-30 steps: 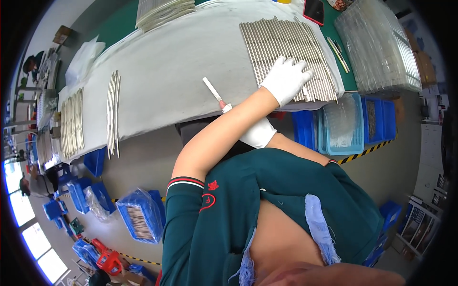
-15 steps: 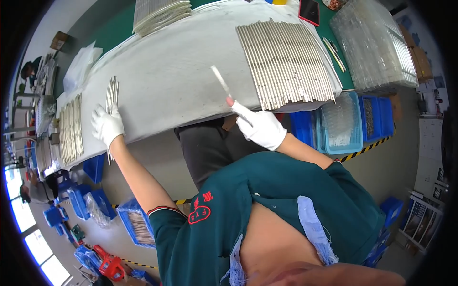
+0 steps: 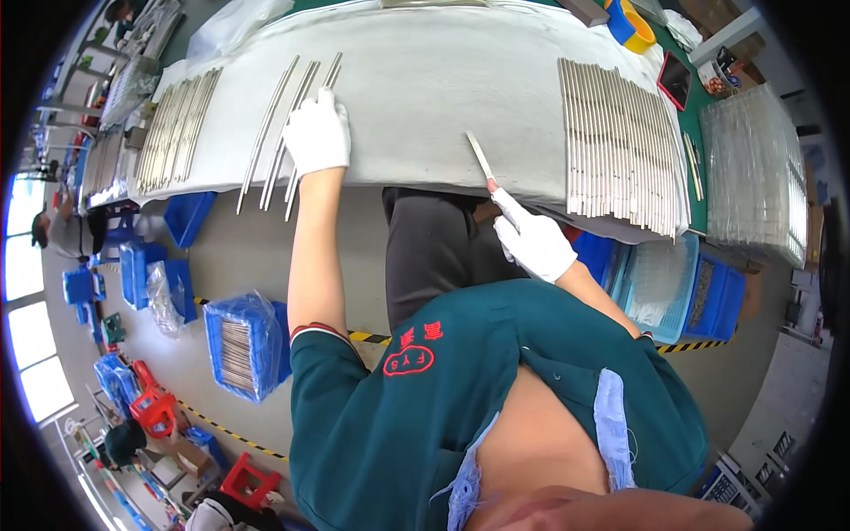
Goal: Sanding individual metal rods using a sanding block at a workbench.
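Observation:
My left hand [image 3: 317,134], in a white glove, rests on a few long thin metal rods [image 3: 276,133] lying on the white-covered table [image 3: 425,97] near its front edge. My right hand [image 3: 534,242], also gloved, holds a slim flat tool with a red handle [image 3: 481,157] that points up over the table edge. A wide row of several metal rods [image 3: 620,146] lies side by side to the right of that tool. Another row of rods [image 3: 177,128] lies at the table's left.
Blue bins [image 3: 243,345] with metal parts stand on the floor at left, more blue bins [image 3: 708,296] at right under the table edge. Stacked clear trays [image 3: 753,168] sit at far right. Tape rolls [image 3: 633,26] lie at the back. Yellow-black floor tape runs below.
My left hand went from the right-hand row of rods across to the left side and now rests on the few rods there. My right hand keeps hold of the tool.

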